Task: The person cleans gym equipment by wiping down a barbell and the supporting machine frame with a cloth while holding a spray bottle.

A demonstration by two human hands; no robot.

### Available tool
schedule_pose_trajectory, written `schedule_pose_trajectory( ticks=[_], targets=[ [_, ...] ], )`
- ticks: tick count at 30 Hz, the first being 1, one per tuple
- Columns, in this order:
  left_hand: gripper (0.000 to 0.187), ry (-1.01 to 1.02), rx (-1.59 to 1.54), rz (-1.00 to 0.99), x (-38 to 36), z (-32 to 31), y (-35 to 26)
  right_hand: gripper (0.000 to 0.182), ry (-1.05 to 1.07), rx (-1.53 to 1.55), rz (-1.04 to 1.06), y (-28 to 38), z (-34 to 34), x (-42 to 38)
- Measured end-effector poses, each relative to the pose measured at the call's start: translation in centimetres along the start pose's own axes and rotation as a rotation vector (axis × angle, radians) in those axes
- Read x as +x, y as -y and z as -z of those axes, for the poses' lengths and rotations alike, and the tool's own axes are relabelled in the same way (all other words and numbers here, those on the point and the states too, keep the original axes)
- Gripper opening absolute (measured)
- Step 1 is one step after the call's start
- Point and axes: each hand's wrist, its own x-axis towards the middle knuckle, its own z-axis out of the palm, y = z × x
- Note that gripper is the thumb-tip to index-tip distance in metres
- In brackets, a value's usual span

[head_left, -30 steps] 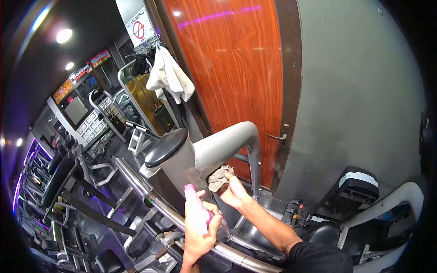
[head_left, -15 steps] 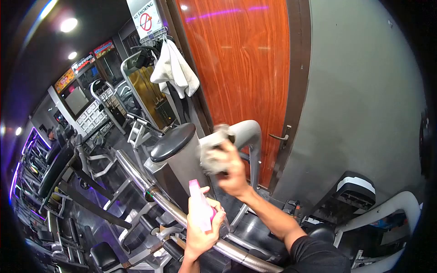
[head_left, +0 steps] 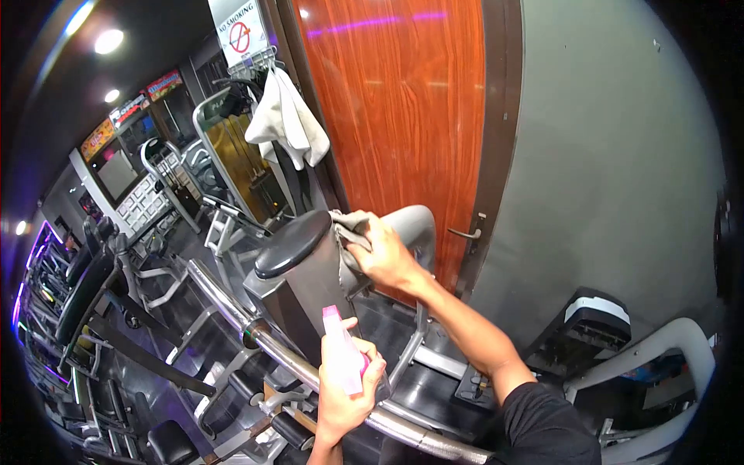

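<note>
My right hand presses a grey cloth against the upper part of a grey curved frame on a gym machine, right beside its black round pad. My left hand is lower, near the middle bottom, wrapped around a pink spray bottle held upright. A shiny steel bar runs diagonally behind the bottle.
A closed wooden door with a lever handle stands behind the machine, grey wall to the right. A white towel hangs on a rack under a no-smoking sign. Several gym machines fill the left side.
My right hand has carried the cloth up from the lower part of the grey frame to its top, beside the black pad. The left hand with the bottle has barely moved.
</note>
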Motion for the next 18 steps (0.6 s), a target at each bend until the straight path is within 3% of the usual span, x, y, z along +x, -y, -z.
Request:
schedule_pose_trajectory(
  ticks=[3,6,8,10,13,18],
  targets=[
    [0.058,-0.029,-0.078,0.039,-0.1,-0.2,-0.4,0.033,0.153,-0.040,-0.165,0.0,1.1,0.5],
    [0.058,-0.029,-0.116,0.008,-0.3,-0.1,0.0,0.035,0.266,-0.207,-0.156,-1.7,1.9,2.1],
    [0.059,0.015,-0.162,0.036,-0.3,0.0,-0.6,0.042,0.350,-0.296,-0.304,-2.7,3.1,2.9],
    [0.061,0.069,-0.163,0.005,-0.1,0.5,0.2,0.044,0.296,-0.481,-0.360,-7.1,3.8,2.4],
    [0.060,0.220,-0.115,0.062,0.0,1.1,-0.6,0.044,0.265,-0.386,-0.515,-10.8,4.9,2.8],
    [0.060,0.286,-0.084,0.015,0.2,1.2,-0.1,0.040,0.213,-0.267,-0.513,-15.3,6.9,2.3]
  ],
)
